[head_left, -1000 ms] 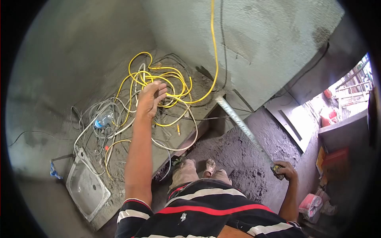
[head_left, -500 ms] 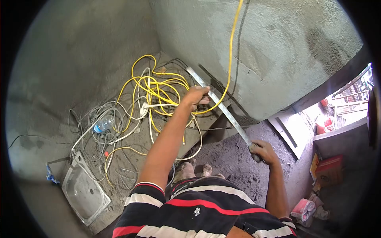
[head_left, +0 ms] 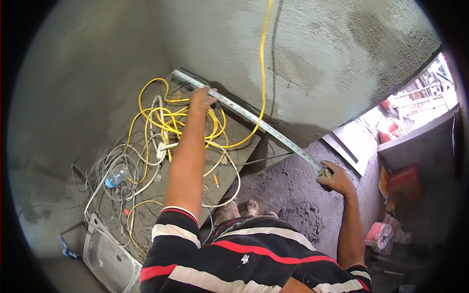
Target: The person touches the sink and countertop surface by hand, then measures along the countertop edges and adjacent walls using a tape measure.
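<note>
Slanting between our hands, the tape blade (head_left: 249, 115) reaches past our left hand (head_left: 200, 97), which touches it, though we cannot tell if it pinches; our right hand (head_left: 338, 180) grips the case (head_left: 324, 173). Yellow cable (head_left: 263, 73) tangles near our left wrist.

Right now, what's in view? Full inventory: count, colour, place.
Walls: at least two, grey, left and top
Floor: one, grey, lower centre
Slab: one, grey, left of centre
Tape measure: one, silver blade, diagonal across centre
Yellow cables: count unclear, looped over slab, one run hanging
White cables: count unclear, over slab
Bottle: one, clear, blue end, slab's left
Basin: one, pale grey, lower left
Panel: one, whitish, right
Box: one, red, far right
Bag: one, pink-white, lower right
Left hand: one, bare, at blade's upper part
Right hand: one, bare, gripping tape case
</note>
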Available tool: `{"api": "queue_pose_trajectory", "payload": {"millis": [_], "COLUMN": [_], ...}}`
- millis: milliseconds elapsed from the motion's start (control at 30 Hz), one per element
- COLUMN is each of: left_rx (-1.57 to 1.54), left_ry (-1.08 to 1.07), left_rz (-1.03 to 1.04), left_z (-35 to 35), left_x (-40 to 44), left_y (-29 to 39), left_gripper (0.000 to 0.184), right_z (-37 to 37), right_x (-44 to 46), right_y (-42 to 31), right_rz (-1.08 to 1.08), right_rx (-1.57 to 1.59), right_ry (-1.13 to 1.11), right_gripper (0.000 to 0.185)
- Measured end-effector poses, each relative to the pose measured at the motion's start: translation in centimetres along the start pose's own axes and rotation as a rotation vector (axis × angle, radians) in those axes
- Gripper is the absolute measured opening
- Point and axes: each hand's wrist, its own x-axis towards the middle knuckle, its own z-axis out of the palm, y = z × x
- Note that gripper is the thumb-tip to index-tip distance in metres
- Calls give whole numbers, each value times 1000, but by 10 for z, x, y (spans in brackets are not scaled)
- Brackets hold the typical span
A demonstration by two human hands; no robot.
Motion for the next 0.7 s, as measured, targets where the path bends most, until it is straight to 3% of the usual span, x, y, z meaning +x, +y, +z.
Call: {"api": "queue_pose_trajectory", "payload": {"millis": [100,167,300,700], "left_rx": [-43,-24,40,220], "left_ry": [43,67,193,128], "left_rz": [14,4,-2,19], "left_z": [-8,-9,11,-3], "left_x": [33,53,32,50], "left_y": [2,-6,3,-8], "left_gripper": [39,39,39,27], "right_z": [-7,1,23,35], "right_x": [-6,1,20,62], "right_y": [50,73,61,46], "right_rz": [20,-124,-141,-70], "right_rx": [-42,-198,-223,-233], "right_ry": [101,308,327,330], "right_gripper": [73,67,66,69]}}
